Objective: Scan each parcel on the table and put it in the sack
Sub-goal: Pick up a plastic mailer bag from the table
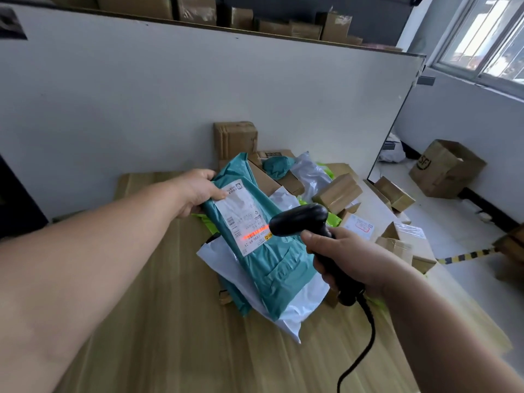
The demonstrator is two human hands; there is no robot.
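While your left hand point(198, 191) grips the teal parcel point(261, 239) above the table's point(170, 321) far-right pile, keep your right hand's point(348, 256) clenched scanner point(300, 219) beam steady across the barcode.

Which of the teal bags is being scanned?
The large teal bag gripped by the left hand: the red line from the scanner crosses its label. The crumpled teal bag lies untouched in the pile behind.

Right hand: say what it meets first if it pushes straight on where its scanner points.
Probably the white shipping label on the teal plastic mailer bag held by the left hand: the black handheld scanner in the right hand throws its red line there. Depth between them is unclear.
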